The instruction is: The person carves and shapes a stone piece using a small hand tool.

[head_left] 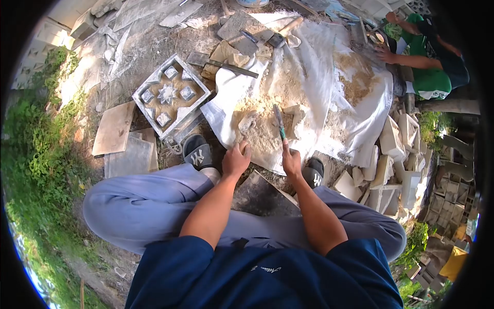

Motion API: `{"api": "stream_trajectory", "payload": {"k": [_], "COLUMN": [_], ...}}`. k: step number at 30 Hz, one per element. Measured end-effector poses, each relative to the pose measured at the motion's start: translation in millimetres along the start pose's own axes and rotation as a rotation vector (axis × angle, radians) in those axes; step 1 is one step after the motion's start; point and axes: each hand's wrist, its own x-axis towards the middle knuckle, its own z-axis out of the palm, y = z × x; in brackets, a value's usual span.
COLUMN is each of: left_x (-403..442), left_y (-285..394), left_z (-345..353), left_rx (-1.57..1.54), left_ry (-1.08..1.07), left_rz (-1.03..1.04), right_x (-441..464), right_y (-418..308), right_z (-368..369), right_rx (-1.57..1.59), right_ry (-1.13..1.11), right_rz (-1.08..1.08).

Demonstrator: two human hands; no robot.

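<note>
My right hand (291, 160) is wrapped round the green handle of a trowel or chisel-like tool (279, 122), whose narrow blade points away over pale powder. To its left, my left hand (236, 158) rests at the near edge of the powder heap (263, 133); its fingers are bent, and whether they pinch anything is too small to tell. Pale stone pieces (247, 122) lie in the heap on a white sheet (316, 82). Another stone piece (297, 121) stands right of the tool.
A carved square block or mould (171, 95) lies at the left, near flat slabs (114, 129). A hammer (278, 39) and a dark bar (232, 68) lie farther off. A co-worker (432, 67) sits at upper right. Blocks (392, 138) are piled at right.
</note>
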Motion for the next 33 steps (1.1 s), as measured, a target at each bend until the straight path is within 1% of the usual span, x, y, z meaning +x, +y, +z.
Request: {"api": "stream_trajectory", "payload": {"k": [1, 2, 4, 5, 6, 8, 10, 11, 12, 14, 15, 17, 18, 20, 22, 23, 24, 27, 28, 30, 31, 33], "left_x": [0, -1, -1, 0, 1, 1, 1, 0, -1, -1, -1, -4, -3, -2, 0, 1, 3, -2, -2, -3, -4, -1], "left_y": [1, 3, 2, 3, 3, 4, 5, 4, 4, 4, 5, 5, 6, 7, 5, 3, 4, 4, 5, 5, 4, 7], "left_z": [-1, -2, -3, -3, -4, -6, -6, -5, -4, -4, -6, -8, -9, -9, -6, -5, -6, -5, -6, -7, -7, -7], "left_rx": [-0.003, -0.006, 0.007, 0.023, 0.023, 0.017, 0.028, 0.031, 0.030, 0.012, 0.005, -0.001, 0.002, 0.007, 0.026, 0.019, 0.022, 0.010, 0.009, 0.003, -0.001, -0.006], "left_ry": [-0.006, -0.010, -0.014, -0.018, -0.016, -0.025, 0.009, 0.006, 0.002, -0.007, -0.017, -0.025, -0.023, -0.019, -0.020, -0.006, -0.006, -0.017, -0.017, -0.015, -0.011, -0.003], "left_rz": [-0.009, -0.015, -0.016, -0.012, -0.004, 0.002, 0.002, -0.005, -0.014, -0.029, -0.023, -0.017, -0.018, -0.008, -0.029, -0.002, 0.003, -0.027, -0.022, -0.030, -0.031, -0.019], "right_x": [-1, -4, -5, -6, -5, 6, 6, 7, 10, 11, 8, 1, 0, 1, 0, 5, 2, -2, -8, -3, -3, -6], "right_y": [-2, -4, 3, 8, 12, 33, 19, 9, 4, -3, -7, -16, -12, 11, 23, 26, 15, -17, -28, -18, -11, 2], "right_z": [-3, -2, -3, -2, -4, 0, -7, -13, -14, -15, -15, -13, -12, -7, -1, -1, -5, -14, -16, -10, -8, -5], "right_rx": [0.051, 0.046, 0.113, -0.037, -0.251, -0.234, -0.207, -0.242, -0.196, -0.091, -0.100, 0.109, 0.109, -0.243, -0.357, -0.357, -0.361, -0.270, -0.229, -0.027, -0.032, -0.156], "right_ry": [-0.010, -0.014, 0.016, 0.058, 0.037, 0.015, 0.067, 0.064, 0.080, 0.064, 0.058, -0.027, -0.026, -0.007, -0.012, -0.003, 0.003, 0.020, 0.037, 0.006, 0.001, 0.061], "right_rz": [-0.083, -0.083, -0.208, -0.199, -0.084, 0.137, 0.189, 0.170, 0.154, 0.050, 0.051, -0.111, -0.113, -0.085, 0.072, 0.079, 0.087, -0.010, -0.035, -0.145, -0.146, -0.205]}}
